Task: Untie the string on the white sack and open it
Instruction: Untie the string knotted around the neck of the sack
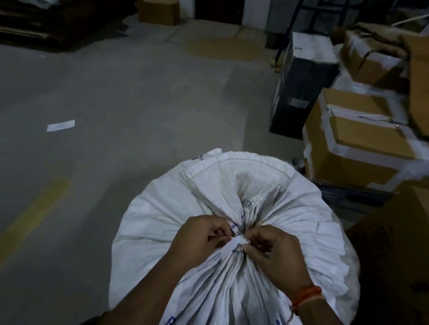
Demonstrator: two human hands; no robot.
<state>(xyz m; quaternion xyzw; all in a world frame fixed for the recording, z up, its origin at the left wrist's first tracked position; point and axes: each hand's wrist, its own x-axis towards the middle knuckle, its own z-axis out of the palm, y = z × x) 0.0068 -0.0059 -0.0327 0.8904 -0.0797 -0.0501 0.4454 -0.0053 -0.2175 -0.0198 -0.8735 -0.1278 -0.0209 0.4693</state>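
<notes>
Both forearms reach in from six o'clock, angling toward each other and meeting near centre. The left hand (203, 235) is curled, fingers bent inward toward three o'clock, thumb and fingertips pinched together. The right hand (271, 253) mirrors it, knuckles up, fingertips pinched toward nine o'clock. The two hands nearly touch at the fingertips. An orange thread band (306, 297) circles the right wrist.

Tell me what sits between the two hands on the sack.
Head view: between the left hand and right hand sits the white sack's gathered neck with its knot, pinched from both sides.
</notes>
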